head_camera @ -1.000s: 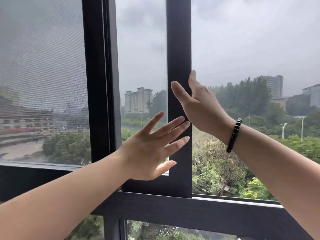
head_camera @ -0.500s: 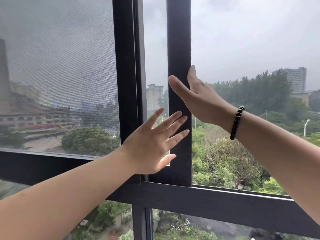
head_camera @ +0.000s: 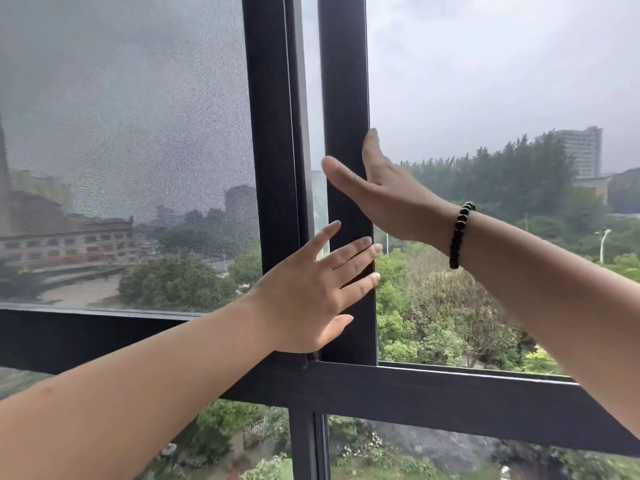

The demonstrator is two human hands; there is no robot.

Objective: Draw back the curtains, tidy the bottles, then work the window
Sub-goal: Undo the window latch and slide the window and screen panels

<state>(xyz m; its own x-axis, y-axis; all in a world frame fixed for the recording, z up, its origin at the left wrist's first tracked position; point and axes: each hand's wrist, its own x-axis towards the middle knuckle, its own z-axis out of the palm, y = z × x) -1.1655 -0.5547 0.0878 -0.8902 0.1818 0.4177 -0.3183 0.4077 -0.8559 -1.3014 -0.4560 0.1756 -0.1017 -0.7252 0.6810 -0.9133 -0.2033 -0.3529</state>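
Note:
The window sash's dark upright stile [head_camera: 344, 98] stands just right of the fixed dark post [head_camera: 270, 133], with only a thin strip of glass between them. My left hand [head_camera: 311, 292] lies flat on the stile's lower front, fingers spread. Higher up, my right hand [head_camera: 381, 192], with a black bead bracelet [head_camera: 460, 233] on its wrist, clasps the stile's right edge; the thumb crosses its front face and the fingers run up along the edge. No curtains or bottles are in view.
A grey mesh screen [head_camera: 131, 133] fills the pane left of the post. A dark horizontal frame rail [head_camera: 450, 396] runs below both hands, with lower panes under it. Trees and buildings show outside to the right.
The stile has slid left toward the post, so the gap between them has shrunk from wide to a thin strip. Both hands have stayed on the stile.

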